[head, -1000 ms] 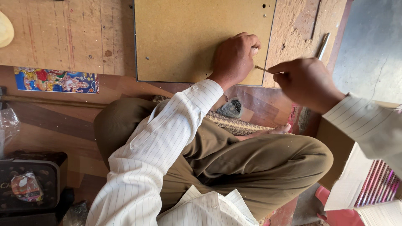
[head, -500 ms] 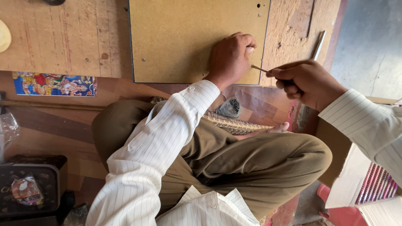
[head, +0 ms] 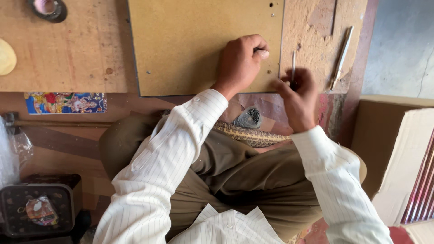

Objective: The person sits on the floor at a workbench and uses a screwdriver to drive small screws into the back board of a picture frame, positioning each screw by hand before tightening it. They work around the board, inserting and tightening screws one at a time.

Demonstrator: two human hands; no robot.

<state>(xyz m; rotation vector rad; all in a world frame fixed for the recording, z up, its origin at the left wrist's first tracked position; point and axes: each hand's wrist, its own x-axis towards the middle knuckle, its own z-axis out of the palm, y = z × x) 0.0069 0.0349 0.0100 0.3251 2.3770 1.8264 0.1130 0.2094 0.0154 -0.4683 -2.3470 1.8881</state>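
Left hand [head: 239, 61] at upper centre of the frame, knuckles up, fingers curled tight and pressed down on a tan fibreboard panel [head: 190, 45]; whether anything sits inside that fist, cannot tell. Right hand [head: 298, 97] just right of it, at the panel's lower right corner, fingers pinched narrow around a thin metal tool [head: 293, 65], its shaft standing up out of the grip toward the top of the frame. Panel lying flat on a worn wooden work surface [head: 68, 58], small holes near its top right corner. Second slim metal tool [head: 341, 56] lying loose further right on the surface, well apart from both hands. Roll of tape [head: 47, 8] at upper left. Colourful printed picture [head: 65, 102] at left edge below the surface. Small bag of dark bits [head: 251, 117] resting on a patterned cloth across the lap. Cardboard box [head: 389, 149] at right.
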